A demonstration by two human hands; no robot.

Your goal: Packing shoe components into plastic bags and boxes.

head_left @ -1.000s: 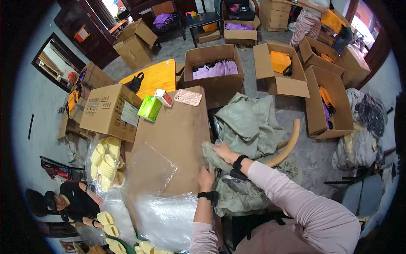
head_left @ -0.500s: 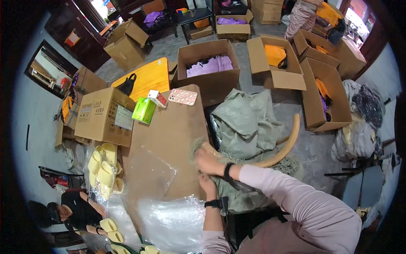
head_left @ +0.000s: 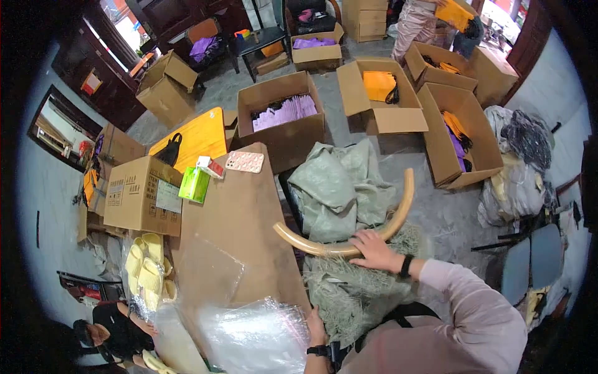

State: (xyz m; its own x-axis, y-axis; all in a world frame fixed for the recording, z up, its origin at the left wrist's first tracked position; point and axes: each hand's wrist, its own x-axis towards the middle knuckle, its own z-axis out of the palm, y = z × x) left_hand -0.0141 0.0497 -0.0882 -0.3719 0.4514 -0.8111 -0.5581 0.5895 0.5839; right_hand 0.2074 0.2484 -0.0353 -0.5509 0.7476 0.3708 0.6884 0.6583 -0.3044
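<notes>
Two hands — right hand (head_left: 372, 249) grips curved chair back (head_left: 349, 248).

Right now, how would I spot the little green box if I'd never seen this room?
Find the long brown table in the middle of the room. At its far left corner, beside the big closed cardboard box, stands the small green box. It is the only bright green thing there; everything around it is brown cardboard.
</notes>
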